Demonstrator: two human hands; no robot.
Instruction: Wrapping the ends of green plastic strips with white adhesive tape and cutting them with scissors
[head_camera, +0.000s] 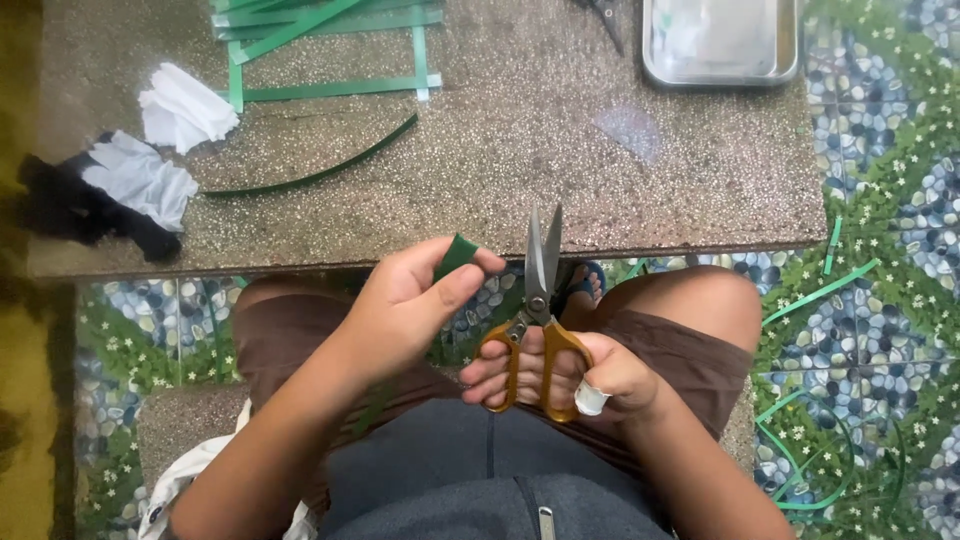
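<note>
left hand pinches a mostly hidden green strip; right hand's grip clamps orange-handled scissors, blades nearly together.

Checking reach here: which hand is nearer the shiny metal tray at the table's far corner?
Right. The right hand, holding orange-handled scissors, sits below the metal tray; the left hand is farther left.

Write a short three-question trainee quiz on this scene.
1. True or false: the right hand holds the scissors.
2. What does the left hand pinch? A) white cloth B) green strip C) tray
3. Fill in: the scissors' blades point ____ the table.

Key: 1 true. 2 B, the green strip. 3 toward; blades slightly apart.
</note>
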